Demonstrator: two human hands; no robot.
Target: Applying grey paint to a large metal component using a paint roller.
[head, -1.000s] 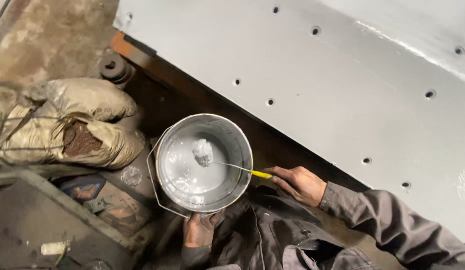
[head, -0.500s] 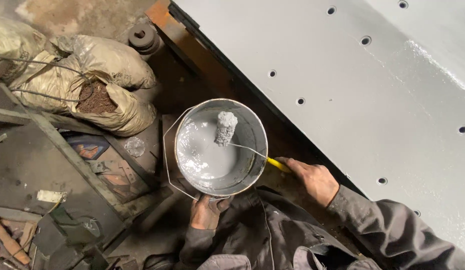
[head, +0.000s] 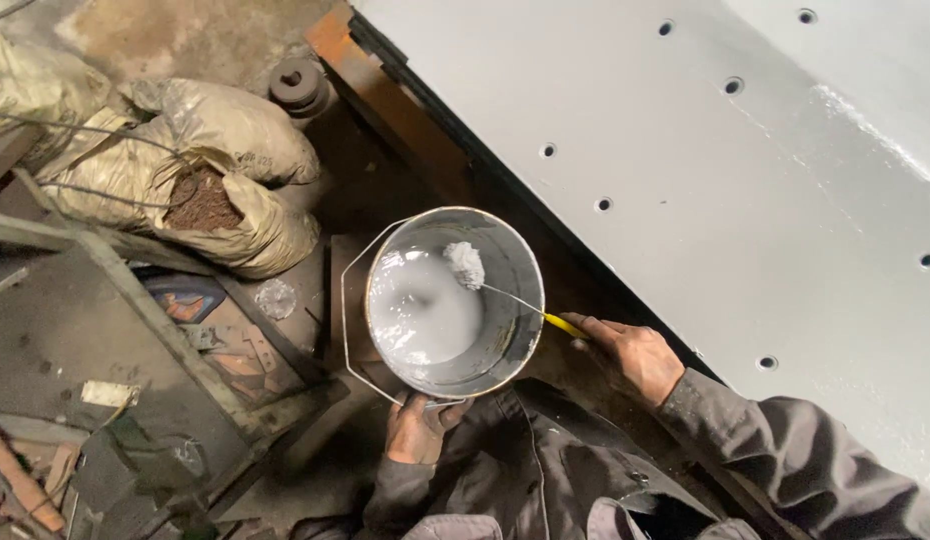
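Note:
A round metal bucket [head: 517,300] holds pale grey paint [head: 423,318]. My left hand [head: 418,427] grips the bucket's near rim from below. My right hand [head: 630,352] is closed on the yellow handle [head: 565,325] of a small paint roller. Its thin wire runs over the rim, and the paint-soaked roller head [head: 465,263] rests against the bucket's inner wall above the paint. The bucket's wire bail [head: 347,330] hangs down on the left side.
A large grey-painted metal panel [head: 745,180] with several bolt holes fills the upper right. A rusty beam [head: 385,100] runs along its edge. Open sacks [head: 200,170] lie at the left, one showing dark granules. A metal frame [head: 135,300] and clutter sit lower left.
The view has shifted, so the bucket sits further right and lower in frame. The roller head has moved within the bucket, from the paint up toward the far inner wall.

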